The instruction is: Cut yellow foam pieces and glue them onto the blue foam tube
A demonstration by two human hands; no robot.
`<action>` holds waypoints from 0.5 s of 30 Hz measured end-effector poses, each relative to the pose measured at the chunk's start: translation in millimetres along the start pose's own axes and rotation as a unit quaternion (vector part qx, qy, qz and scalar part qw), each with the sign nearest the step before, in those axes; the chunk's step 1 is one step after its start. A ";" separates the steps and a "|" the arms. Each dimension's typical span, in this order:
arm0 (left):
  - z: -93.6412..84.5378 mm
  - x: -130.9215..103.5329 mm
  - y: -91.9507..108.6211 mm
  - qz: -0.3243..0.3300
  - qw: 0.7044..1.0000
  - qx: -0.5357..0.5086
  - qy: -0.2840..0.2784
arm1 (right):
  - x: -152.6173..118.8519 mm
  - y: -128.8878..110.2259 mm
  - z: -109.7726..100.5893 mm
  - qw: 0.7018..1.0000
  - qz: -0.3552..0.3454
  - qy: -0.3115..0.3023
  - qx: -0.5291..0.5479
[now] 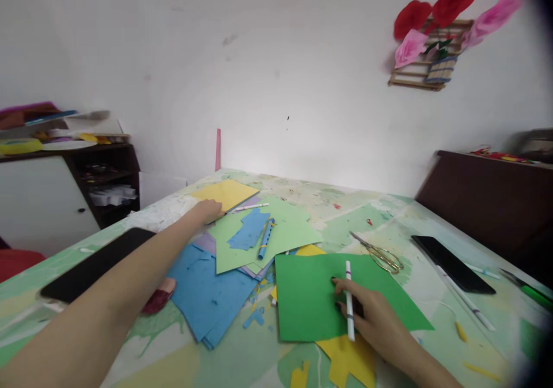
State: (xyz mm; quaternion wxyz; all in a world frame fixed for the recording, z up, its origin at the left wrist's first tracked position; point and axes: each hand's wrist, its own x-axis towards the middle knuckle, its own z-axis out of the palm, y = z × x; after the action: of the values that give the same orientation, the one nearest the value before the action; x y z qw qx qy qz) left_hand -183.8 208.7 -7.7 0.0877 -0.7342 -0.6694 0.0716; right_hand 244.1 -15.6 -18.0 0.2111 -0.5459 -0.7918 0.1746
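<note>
My left hand [209, 210] reaches to the back left and touches the near edge of a yellow pad of paper [227, 192]; its fingertips are partly hidden. My right hand [367, 310] has its fingers closed round a white marker [348, 301], over a dark green sheet [306, 296]. Light green sheets [285, 226] lie between the hands, bearing blue paper scraps [249, 228] and a rolled blue tube [266, 239]. Another white marker [251, 207] rests beside the yellow pad. Blue sheets [207, 296] are stacked at the left, and cut yellow paper [349, 362] sticks out under the green sheet.
Gold-handled scissors [380, 256] lie right of the light green sheets. Farther right are a black phone [451, 264] and a long white marker [466, 298]. A black tablet-like object [95, 264] lies under my left forearm. Cabinets stand on both sides, before a white wall.
</note>
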 end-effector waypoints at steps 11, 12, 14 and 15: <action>-7.0 6.9 -11.4 0.025 1.000 -0.016 -0.006 | -0.7 -2.2 -1.2 1.000 -0.005 0.016 0.019; -7.9 6.9 -12.5 0.027 0.999 -0.019 -0.006 | -0.7 -2.4 -1.3 1.000 -0.005 0.019 0.021; -9.0 6.9 -13.3 0.028 0.999 -0.024 -0.005 | -0.8 -2.3 -1.2 0.999 -0.006 0.025 0.024; -9.3 6.8 -13.2 0.027 0.999 -0.026 -0.003 | -0.8 -2.1 -1.0 0.999 -0.007 0.028 0.026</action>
State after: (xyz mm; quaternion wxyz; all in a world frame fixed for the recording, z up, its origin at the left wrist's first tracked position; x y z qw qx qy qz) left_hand -193.9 216.4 4.4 0.0647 -0.7539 -0.6512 0.0590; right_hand 243.3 -17.0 -16.2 0.2481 -0.5390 -0.7849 0.1782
